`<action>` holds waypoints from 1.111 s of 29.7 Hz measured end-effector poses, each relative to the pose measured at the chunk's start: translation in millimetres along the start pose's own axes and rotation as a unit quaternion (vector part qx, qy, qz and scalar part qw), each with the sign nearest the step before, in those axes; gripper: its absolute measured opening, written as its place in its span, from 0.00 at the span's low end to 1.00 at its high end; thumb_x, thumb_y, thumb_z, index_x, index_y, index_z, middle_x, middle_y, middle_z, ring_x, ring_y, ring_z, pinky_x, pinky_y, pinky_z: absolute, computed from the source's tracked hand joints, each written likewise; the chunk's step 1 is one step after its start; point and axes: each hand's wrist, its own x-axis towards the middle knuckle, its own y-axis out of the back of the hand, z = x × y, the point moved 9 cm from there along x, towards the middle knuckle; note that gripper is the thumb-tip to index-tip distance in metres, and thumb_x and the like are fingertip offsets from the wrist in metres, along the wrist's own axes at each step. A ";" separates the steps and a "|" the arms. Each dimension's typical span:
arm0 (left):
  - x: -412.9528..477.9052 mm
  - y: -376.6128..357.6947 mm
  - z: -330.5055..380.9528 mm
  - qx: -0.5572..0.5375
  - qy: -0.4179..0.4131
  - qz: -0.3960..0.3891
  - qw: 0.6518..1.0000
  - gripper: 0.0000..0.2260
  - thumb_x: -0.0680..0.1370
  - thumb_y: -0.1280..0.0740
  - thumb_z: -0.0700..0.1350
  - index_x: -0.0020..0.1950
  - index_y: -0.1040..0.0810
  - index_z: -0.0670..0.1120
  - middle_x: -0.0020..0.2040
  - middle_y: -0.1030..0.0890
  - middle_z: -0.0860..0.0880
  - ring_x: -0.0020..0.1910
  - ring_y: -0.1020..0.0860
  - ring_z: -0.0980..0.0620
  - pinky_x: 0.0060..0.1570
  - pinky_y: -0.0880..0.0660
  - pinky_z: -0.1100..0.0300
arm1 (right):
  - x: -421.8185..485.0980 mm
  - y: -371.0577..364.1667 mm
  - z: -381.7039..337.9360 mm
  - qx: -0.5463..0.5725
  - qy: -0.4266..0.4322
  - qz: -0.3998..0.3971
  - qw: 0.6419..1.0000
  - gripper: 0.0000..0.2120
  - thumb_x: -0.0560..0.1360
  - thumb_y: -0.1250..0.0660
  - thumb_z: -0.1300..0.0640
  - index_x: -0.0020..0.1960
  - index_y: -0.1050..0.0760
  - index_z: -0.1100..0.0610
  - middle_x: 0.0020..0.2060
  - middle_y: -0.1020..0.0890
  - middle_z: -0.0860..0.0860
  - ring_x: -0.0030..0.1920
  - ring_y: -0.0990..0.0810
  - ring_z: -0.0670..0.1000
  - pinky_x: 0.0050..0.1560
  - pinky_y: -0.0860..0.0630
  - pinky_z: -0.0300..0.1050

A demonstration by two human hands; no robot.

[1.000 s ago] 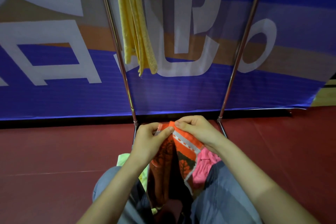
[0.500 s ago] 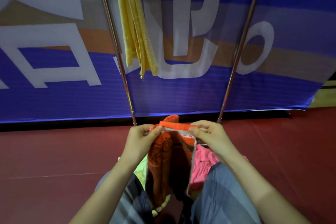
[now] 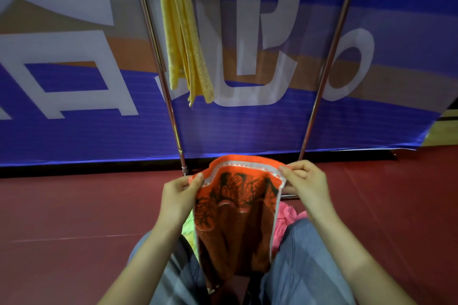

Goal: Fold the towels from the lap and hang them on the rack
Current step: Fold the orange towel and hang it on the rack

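Pinching orange towel (image 3: 235,208) corners: left hand (image 3: 179,193), right hand (image 3: 306,182).

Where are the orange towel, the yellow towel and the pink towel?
orange towel (image 3: 238,208): head view, on its patterned middle between the hands.
yellow towel (image 3: 182,32): head view, on the folded length hanging from the rack.
pink towel (image 3: 285,220): head view, on the bunched part on the lap.
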 end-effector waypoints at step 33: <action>-35.2 -40.5 40.4 0.188 -0.185 -0.188 0.946 0.09 0.79 0.42 0.41 0.45 0.26 0.53 0.44 0.19 0.54 0.45 0.22 0.62 0.48 0.28 0.67 | -21.6 -69.7 36.9 -0.201 -0.021 -0.303 0.931 0.04 0.73 0.35 0.63 0.44 0.26 0.55 0.18 0.23 0.48 0.23 0.26 0.47 0.29 0.30 0.39</action>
